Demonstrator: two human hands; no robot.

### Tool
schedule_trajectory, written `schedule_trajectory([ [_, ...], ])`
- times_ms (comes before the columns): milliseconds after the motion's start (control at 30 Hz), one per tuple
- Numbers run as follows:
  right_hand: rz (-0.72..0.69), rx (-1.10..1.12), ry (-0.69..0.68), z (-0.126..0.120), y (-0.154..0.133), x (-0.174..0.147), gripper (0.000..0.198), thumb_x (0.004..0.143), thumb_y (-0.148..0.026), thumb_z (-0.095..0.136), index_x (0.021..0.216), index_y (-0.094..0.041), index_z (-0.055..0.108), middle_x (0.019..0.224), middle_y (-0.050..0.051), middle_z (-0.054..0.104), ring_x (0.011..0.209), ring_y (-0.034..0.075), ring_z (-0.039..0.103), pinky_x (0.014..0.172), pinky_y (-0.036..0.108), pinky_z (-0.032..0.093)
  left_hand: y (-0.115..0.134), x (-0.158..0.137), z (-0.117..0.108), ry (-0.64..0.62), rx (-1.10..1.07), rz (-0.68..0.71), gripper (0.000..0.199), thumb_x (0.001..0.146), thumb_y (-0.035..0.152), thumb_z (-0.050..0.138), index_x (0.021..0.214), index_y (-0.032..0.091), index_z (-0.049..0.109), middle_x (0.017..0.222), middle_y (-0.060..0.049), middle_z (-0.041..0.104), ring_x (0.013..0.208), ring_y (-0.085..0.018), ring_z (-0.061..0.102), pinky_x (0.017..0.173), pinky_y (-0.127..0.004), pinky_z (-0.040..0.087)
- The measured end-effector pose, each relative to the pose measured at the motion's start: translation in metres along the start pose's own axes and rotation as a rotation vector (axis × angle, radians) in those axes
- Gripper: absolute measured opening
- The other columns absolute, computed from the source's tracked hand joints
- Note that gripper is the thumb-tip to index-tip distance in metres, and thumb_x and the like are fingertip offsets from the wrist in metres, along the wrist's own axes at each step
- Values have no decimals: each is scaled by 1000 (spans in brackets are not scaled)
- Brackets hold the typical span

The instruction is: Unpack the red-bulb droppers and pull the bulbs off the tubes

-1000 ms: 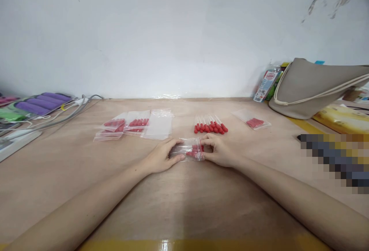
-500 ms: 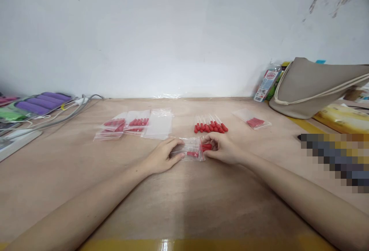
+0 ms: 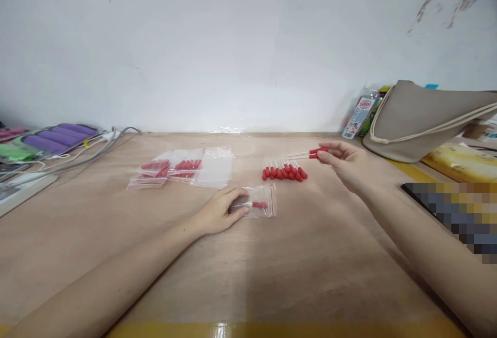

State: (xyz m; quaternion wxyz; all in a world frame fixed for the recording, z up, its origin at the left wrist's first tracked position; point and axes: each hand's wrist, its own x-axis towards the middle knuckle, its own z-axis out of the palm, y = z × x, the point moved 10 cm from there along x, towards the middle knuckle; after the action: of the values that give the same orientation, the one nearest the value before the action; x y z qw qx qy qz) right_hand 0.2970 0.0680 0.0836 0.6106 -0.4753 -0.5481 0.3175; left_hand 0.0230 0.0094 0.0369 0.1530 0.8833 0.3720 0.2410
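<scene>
Under the fingers and thumb of my left hand (image 3: 223, 211) is a clear zip-lock bag (image 3: 272, 193), lying flat on the table with its red-striped mouth to the right. One red-bulbed dropper (image 3: 260, 205) shows inside; my fingers cover part of the bag. My right hand (image 3: 345, 162), raised at the right, pinches two droppers (image 3: 319, 151) by their red bulbs, clear stems pointing left. Below those stems a row of several red-bulbed droppers (image 3: 285, 172) lies on the table. Further left are filled zip-lock bags (image 3: 186, 167) and flat, pale bags (image 3: 215, 166).
A grey-beige drawstring bag (image 3: 423, 120) stands at the back right, beside a printed carton (image 3: 359, 118) and a yellow package (image 3: 454, 162). Purple rolls (image 3: 58, 138), cables (image 3: 104, 146) and a white power strip (image 3: 27, 190) lie at the left. A wall rises behind the table.
My right hand has moved from the bag's mouth up and right, now with two droppers. The red bulbs at the mouth are gone. The small bag at right is no longer visible. My left hand stays.
</scene>
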Motion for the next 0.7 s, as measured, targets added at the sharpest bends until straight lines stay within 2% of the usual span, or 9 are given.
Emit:
schedule_trajectory([
  [100, -194, -138, 172, -23, -6, 4, 28, 68, -32, 68, 93, -19, 62, 88, 6, 69, 79, 19, 65, 71, 34, 53, -1, 0, 0, 6, 0, 1, 30, 84, 35, 49, 111, 21, 50, 109, -7, 57, 99, -19, 53, 86, -33, 43],
  [167, -359, -288, 218, -25, -9, -2, 23, 74, -32, 62, 93, -19, 63, 91, 6, 68, 82, 19, 65, 75, 36, 53, -1, 0, 0, 13, 1, 9, 30, 84, 34, 49, 111, 21, 50, 109, -7, 57, 99, -20, 53, 85, -33, 43],
  [233, -509, -463, 198, -15, -9, -10, 18, 79, -29, 57, 93, -20, 65, 91, 6, 69, 84, 19, 64, 79, 37, 51, -1, 0, 0, 16, 1, 10, 31, 84, 34, 49, 112, 21, 50, 109, -7, 57, 99, -20, 54, 84, -33, 44],
  [400, -815, -713, -12, 24, -2, -33, 19, 82, -20, 51, 94, -21, 66, 96, 6, 68, 88, 18, 63, 81, 35, 51, 0, 0, 0, 10, -1, 12, 31, 84, 34, 49, 113, 21, 49, 109, -7, 56, 99, -19, 53, 85, -33, 44],
  [533, -871, -806, -146, 43, 4, -38, 25, 84, -18, 45, 99, -19, 66, 98, 8, 67, 90, 19, 62, 80, 35, 51, -1, 0, 1, 4, -2, 7, 31, 84, 34, 50, 112, 22, 49, 109, -6, 56, 99, -19, 53, 85, -33, 44],
  [700, -802, -845, -231, 52, 7, -39, 27, 87, -25, 43, 105, -20, 63, 97, 8, 67, 88, 20, 62, 77, 36, 52, 0, 0, 0, 5, 0, 13, 30, 84, 34, 49, 111, 21, 50, 109, -6, 56, 98, -19, 53, 85, -33, 44],
])
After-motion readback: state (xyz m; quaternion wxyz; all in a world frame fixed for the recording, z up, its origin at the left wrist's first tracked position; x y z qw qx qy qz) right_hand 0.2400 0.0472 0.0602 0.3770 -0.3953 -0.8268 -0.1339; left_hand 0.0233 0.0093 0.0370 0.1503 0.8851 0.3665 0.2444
